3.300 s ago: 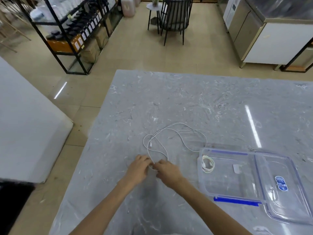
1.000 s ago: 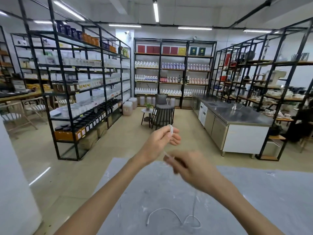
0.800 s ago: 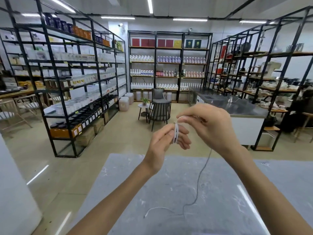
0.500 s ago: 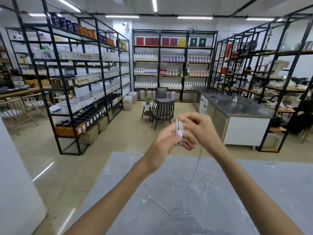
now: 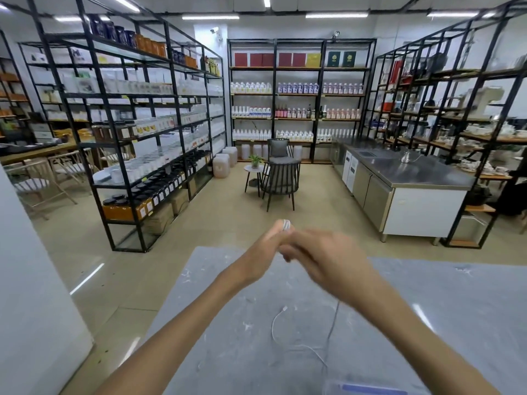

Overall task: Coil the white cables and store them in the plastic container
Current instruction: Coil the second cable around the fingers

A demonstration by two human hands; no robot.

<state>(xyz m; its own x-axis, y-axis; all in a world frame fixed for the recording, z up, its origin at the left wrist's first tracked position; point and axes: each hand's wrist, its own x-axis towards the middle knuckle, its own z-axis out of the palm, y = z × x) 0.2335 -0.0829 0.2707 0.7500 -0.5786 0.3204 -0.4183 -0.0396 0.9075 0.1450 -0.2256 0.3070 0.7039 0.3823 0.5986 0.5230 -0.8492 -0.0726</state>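
Observation:
My left hand [image 5: 263, 253] is raised above the grey marble table [image 5: 427, 309] and holds a small coil of white cable [image 5: 285, 224] wound round its fingers. My right hand [image 5: 322, 259], blurred with motion, sits just right of it and pinches the cable's free strand. That loose tail [image 5: 278, 323] hangs down and curls on the tabletop, ending in a white plug. A corner of the clear plastic container [image 5: 368, 388] with a blue clip shows at the bottom edge.
The table's far edge runs behind my hands, with tan floor beyond. Black metal shelving [image 5: 137, 132] full of bottles and jars stands left and back, a dark chair [image 5: 281, 178] in the middle, a steel counter [image 5: 410, 178] at right.
My view rose from the table to the room. The hands lifted the cable and wound it round my left fingers; the coil grew and the tail on the table shortened.

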